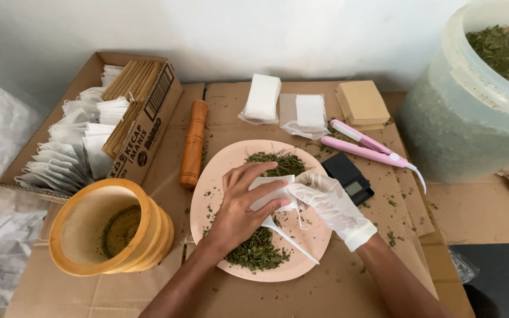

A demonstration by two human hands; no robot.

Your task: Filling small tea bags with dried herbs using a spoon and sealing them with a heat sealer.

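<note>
Flattened brown cardboard (337,288) covers the table, white wall behind. Over the round pink plastic plate (219,176) of chopped green dried leaves (257,252), the bare left hand (244,203) and white-gloved right hand (325,197) pinch a small white paper filter bag (272,191) between them; a white plastic spoon (290,238) seems tucked underneath.

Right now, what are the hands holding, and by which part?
Both hands hold a small white filter bag over the pink plate: left hand across its top, gloved right hand pinching its right edge.
</note>
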